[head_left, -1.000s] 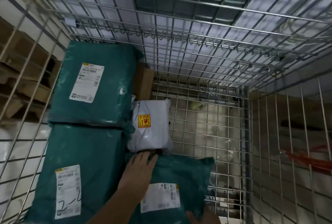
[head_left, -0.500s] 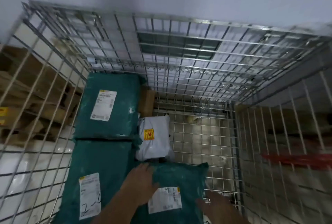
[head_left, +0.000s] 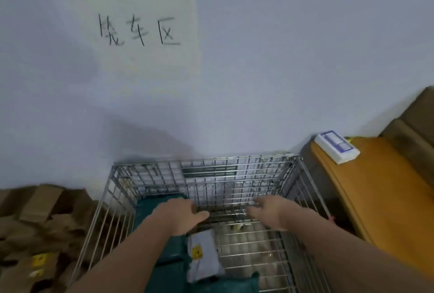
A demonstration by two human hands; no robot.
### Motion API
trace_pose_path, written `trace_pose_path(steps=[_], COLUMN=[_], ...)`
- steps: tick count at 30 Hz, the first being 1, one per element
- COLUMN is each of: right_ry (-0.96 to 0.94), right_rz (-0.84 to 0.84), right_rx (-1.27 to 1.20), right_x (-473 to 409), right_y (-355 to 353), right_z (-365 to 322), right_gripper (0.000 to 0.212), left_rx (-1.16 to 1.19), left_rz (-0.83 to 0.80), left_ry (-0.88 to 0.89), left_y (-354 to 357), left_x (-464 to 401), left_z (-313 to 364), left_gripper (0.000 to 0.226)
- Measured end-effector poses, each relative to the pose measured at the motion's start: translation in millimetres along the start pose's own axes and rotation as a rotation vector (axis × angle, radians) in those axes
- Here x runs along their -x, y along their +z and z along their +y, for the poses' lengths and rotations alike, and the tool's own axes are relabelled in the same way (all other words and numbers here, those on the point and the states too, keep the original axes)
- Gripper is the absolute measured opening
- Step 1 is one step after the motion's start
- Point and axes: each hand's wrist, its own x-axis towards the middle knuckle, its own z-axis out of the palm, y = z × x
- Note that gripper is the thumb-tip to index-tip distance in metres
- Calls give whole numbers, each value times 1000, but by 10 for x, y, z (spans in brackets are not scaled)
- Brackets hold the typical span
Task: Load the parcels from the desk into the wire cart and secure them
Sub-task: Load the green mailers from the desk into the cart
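Dark green plastic parcels (head_left: 162, 208) and a small white plastic parcel (head_left: 204, 255) already lie inside the silver wire cart (head_left: 303, 175). Both hands, left (head_left: 180, 216) and right (head_left: 270, 210), hover spread and empty above. Securing apparently remains.

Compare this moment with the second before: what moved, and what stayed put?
Both hands came off the front green parcel: left hand and right hand now reach, empty, toward the wire cart's far side. The view tilted up. Green parcels and white parcel stayed in place.

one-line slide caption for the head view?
Both hands, left and right, reach into wire cart holding green parcels.
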Motion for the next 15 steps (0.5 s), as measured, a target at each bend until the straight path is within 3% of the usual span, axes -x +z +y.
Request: trace_pose_path(steps=[7,15], right_ry=[-15,11], right_rz=[261,506], right_rx=[85,7], right_x=[1393,2531], right_y=[-1466,-2217], right_z=[-408,-419], right_gripper=[76,79], left_rx=[-162,-113], left_rz=[226,482], left_ry=[62,162], left_y=[-1477,-2508], left_x=[1223,2048], left_z=[539,1159], left_gripper=[95,87])
